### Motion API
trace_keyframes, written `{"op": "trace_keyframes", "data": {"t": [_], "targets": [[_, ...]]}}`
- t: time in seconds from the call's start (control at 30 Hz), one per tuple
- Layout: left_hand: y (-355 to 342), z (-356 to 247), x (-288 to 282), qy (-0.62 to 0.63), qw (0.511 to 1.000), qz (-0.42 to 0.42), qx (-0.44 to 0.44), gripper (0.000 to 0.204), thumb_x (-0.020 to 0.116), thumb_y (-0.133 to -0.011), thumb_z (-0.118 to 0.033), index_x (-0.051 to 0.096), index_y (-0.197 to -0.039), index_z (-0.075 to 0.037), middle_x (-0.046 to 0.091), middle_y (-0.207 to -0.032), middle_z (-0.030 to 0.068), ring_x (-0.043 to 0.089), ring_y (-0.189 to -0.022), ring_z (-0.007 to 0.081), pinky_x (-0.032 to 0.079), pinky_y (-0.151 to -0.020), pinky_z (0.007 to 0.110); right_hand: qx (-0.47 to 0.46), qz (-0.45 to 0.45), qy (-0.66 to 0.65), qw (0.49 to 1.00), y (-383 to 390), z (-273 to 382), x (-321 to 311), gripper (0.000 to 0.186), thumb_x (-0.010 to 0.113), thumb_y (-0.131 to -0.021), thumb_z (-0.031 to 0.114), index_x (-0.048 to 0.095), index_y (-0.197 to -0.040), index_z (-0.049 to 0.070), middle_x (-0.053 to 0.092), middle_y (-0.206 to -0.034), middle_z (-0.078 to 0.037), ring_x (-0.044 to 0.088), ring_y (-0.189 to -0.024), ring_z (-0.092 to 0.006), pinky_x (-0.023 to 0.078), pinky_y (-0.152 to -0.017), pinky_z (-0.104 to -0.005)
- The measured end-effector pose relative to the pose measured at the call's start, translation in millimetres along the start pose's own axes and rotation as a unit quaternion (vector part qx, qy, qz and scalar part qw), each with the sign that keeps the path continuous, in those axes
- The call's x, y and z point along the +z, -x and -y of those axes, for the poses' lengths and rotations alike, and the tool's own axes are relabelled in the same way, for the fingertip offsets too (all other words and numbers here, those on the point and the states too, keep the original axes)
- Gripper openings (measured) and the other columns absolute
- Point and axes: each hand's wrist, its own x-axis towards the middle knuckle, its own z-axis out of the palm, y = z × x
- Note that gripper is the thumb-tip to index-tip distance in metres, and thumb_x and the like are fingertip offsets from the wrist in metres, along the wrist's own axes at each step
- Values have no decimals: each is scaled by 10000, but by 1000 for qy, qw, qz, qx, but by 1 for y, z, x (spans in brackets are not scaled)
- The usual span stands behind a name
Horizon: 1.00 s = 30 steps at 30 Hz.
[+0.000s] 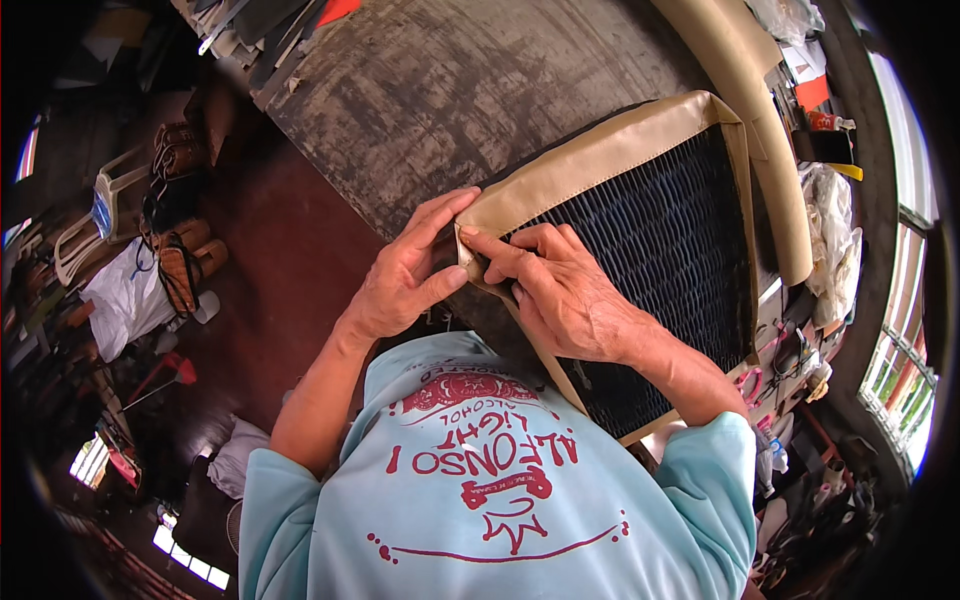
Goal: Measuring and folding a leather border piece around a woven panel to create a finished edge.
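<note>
A rectangular panel (650, 240) of dark, ribbed woven material lies tilted at the table's near edge, against my body. A beige leather-like border (600, 152) with a stitched line runs around its sides. My left hand (412, 268) grips the panel's left corner, fingers along the outer side and thumb at the near side. My right hand (568, 292) is closed at the same corner, its index fingertip pressing on the folded beige border. Its other fingers are bent over the woven face. A pale flap of the border shows between the two hands. The corner's underside is hidden.
The worn dark table (370, 110) extends ahead. A long beige roll (765, 170) lies right of the panel. Scrap sheets (262, 40) are piled at the far left corner. Plastic bags (830, 240) and pink-handled scissors (748, 384) are at right. A chair (90, 215) stands on the left.
</note>
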Motion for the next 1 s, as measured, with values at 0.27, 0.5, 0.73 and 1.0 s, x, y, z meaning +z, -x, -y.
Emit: {"op": "trace_keyframes", "data": {"t": [0.27, 0.5, 0.73, 1.0], "targets": [[-2, 2, -3, 8, 1000, 24, 12, 714, 698, -912, -225, 355, -1502, -14, 310, -1547, 118, 308, -1438, 237, 309, -1172, 392, -15, 3, -23, 1000, 6, -7, 2, 302, 663, -830, 56, 544, -1104, 14, 586, -1363, -144, 587, -1022, -305, 414, -848, -399], [-1, 3, -5, 0, 1000, 18, 6, 694, 683, -921, -201, 353, -1502, -12, 299, -1549, 118, 325, -1430, 235, 337, -1165, 391, -48, 7, -6, 999, 12, -12, 5, 289, 668, -808, 74, 548, -1068, 38, 577, -1387, -91, 586, -1028, -313, 442, -887, -417], [-2, 2, -4, -19, 999, 27, 18, 659, 649, -945, -165, 339, -1503, 0, 295, -1548, 124, 322, -1433, 242, 341, -1164, 395, -63, -27, -15, 998, 13, -11, 7, 288, 680, -781, 20, 547, -1034, 56, 594, -1357, -81, 591, -992, -288, 460, -836, -388], [-2, 2, -5, -32, 999, 33, 28, 618, 616, -956, -93, 344, -1505, -13, 291, -1553, 126, 315, -1437, 249, 331, -1172, 400, -33, -50, 56, 997, 8, -17, 1, 199, 602, -857, 75, 557, -1046, 32, 600, -1333, -119, 568, -984, -253, 432, -833, -376]]}}
